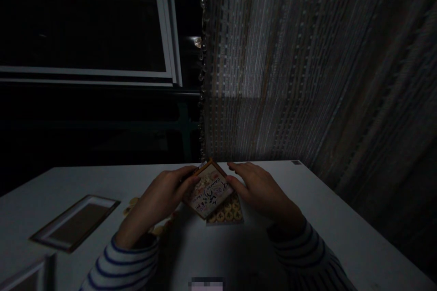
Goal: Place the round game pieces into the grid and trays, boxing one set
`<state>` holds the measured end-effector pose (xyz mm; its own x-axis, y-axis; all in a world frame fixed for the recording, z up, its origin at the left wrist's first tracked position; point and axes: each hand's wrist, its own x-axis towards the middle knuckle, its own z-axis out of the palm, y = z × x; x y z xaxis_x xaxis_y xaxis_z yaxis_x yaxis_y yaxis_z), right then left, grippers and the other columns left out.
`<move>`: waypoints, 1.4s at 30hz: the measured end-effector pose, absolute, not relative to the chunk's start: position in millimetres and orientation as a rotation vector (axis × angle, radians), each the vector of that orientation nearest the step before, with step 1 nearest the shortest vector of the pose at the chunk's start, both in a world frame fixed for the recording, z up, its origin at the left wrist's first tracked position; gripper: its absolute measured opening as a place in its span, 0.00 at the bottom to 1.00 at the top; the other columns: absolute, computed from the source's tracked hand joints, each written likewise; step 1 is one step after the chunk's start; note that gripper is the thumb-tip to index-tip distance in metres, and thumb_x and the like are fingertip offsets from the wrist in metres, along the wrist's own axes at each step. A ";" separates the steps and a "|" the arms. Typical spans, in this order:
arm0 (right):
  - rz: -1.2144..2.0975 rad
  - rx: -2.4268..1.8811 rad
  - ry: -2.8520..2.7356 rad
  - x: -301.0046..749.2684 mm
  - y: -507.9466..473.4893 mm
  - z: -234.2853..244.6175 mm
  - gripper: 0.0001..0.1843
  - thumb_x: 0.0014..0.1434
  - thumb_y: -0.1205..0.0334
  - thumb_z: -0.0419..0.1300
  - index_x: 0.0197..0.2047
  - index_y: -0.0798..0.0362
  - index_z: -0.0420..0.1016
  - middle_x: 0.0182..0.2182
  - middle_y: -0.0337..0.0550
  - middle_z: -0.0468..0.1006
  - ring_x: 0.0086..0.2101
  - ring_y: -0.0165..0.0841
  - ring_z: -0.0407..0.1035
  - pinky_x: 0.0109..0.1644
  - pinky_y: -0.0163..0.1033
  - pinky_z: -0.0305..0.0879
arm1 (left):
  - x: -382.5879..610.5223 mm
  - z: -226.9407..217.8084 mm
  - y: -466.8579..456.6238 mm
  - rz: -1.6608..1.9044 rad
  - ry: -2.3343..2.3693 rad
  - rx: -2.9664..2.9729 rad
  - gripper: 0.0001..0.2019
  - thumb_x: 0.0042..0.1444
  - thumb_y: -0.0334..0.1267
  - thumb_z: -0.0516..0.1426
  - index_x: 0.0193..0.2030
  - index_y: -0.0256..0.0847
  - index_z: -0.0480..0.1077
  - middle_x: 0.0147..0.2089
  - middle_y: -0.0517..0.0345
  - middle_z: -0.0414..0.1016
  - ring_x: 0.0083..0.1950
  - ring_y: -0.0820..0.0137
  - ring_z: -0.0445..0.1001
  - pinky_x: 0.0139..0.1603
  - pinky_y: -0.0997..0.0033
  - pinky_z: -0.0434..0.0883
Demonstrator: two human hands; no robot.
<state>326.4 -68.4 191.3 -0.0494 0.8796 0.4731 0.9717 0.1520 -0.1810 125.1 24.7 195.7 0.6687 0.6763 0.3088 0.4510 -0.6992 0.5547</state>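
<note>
Left grip has the lettered panel pinched along its edge, tilted above the round pieces! Right grip sits at the opposite corner, thumb beside it; clasping or merely touching, can't tell. Off left, a shallow tray lies on the surface.

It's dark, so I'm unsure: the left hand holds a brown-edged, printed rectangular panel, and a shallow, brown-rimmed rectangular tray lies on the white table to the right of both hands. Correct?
Only the side is wrong: the head view shows the shallow, brown-rimmed rectangular tray lying left of both the left hand and the right hand. The rest stands.
</note>
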 end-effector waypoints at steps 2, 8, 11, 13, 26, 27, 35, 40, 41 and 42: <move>-0.256 -1.769 -1.952 326.9 -68.1 190.8 0.21 0.61 0.54 0.45 0.53 0.53 0.64 0.46 0.48 0.71 0.46 0.37 0.64 0.48 0.44 0.59 | 125.0 194.5 26.0 0.730 0.878 2.431 0.20 0.56 0.47 0.45 0.49 0.42 0.68 0.43 0.54 0.75 0.41 0.64 0.73 0.40 0.71 0.67; -0.225 -1.797 -1.961 328.5 -67.4 188.8 0.21 0.61 0.55 0.45 0.53 0.54 0.64 0.46 0.48 0.72 0.46 0.37 0.64 0.49 0.43 0.58 | 126.8 192.0 27.5 0.771 0.878 2.382 0.19 0.56 0.47 0.46 0.48 0.42 0.68 0.45 0.56 0.74 0.44 0.65 0.72 0.41 0.72 0.67; -0.189 -1.814 -1.971 328.3 -67.6 189.6 0.20 0.61 0.54 0.44 0.52 0.54 0.64 0.44 0.47 0.73 0.44 0.37 0.65 0.47 0.42 0.58 | 127.7 191.3 28.2 0.757 0.864 2.378 0.19 0.57 0.47 0.45 0.48 0.41 0.68 0.45 0.55 0.75 0.44 0.65 0.72 0.41 0.71 0.67; -0.149 -1.822 -1.985 328.0 -67.9 190.5 0.20 0.61 0.53 0.44 0.50 0.52 0.66 0.42 0.46 0.74 0.42 0.36 0.66 0.45 0.40 0.59 | 128.3 190.8 28.5 0.747 0.855 2.376 0.19 0.57 0.46 0.45 0.47 0.41 0.68 0.44 0.55 0.75 0.43 0.65 0.72 0.40 0.72 0.67; -0.182 -1.768 -2.042 332.3 -64.6 189.4 0.15 0.60 0.58 0.47 0.45 0.50 0.70 0.36 0.43 0.75 0.38 0.33 0.67 0.42 0.38 0.58 | 127.9 184.1 30.6 0.617 0.903 2.373 0.16 0.54 0.46 0.47 0.41 0.40 0.69 0.38 0.54 0.76 0.38 0.65 0.73 0.36 0.70 0.67; -0.193 -1.767 -2.046 332.3 -64.2 189.5 0.15 0.60 0.58 0.48 0.45 0.50 0.71 0.36 0.43 0.75 0.38 0.33 0.67 0.42 0.38 0.58 | 128.3 183.9 30.3 0.633 0.903 2.358 0.16 0.54 0.46 0.48 0.42 0.40 0.69 0.39 0.53 0.76 0.39 0.65 0.73 0.37 0.70 0.68; -0.239 -1.715 -2.092 331.4 -64.9 190.5 0.15 0.61 0.59 0.48 0.48 0.50 0.69 0.38 0.43 0.75 0.40 0.34 0.66 0.44 0.40 0.59 | 134.7 178.6 30.7 0.867 0.904 2.151 0.25 0.49 0.48 0.54 0.53 0.40 0.62 0.45 0.51 0.74 0.39 0.64 0.74 0.36 0.66 0.70; -0.221 -1.673 -2.089 331.5 -64.7 189.2 0.15 0.60 0.59 0.48 0.48 0.50 0.69 0.39 0.43 0.75 0.40 0.35 0.66 0.45 0.41 0.59 | 135.6 177.7 31.8 0.841 0.860 2.181 0.23 0.49 0.48 0.54 0.51 0.41 0.66 0.46 0.51 0.74 0.42 0.63 0.73 0.40 0.66 0.70; -0.216 -1.664 -2.086 331.4 -64.7 189.2 0.15 0.60 0.59 0.49 0.48 0.50 0.69 0.40 0.43 0.75 0.41 0.35 0.66 0.45 0.42 0.59 | 135.5 177.7 31.8 0.826 0.856 2.188 0.23 0.49 0.48 0.54 0.51 0.40 0.66 0.46 0.51 0.74 0.42 0.63 0.73 0.40 0.65 0.70; -0.211 -1.655 -2.080 331.4 -64.7 189.2 0.15 0.60 0.59 0.49 0.48 0.50 0.69 0.40 0.43 0.75 0.41 0.35 0.66 0.45 0.42 0.59 | 135.3 177.8 31.8 0.813 0.853 2.192 0.23 0.49 0.49 0.54 0.50 0.40 0.66 0.47 0.50 0.73 0.42 0.62 0.73 0.39 0.65 0.69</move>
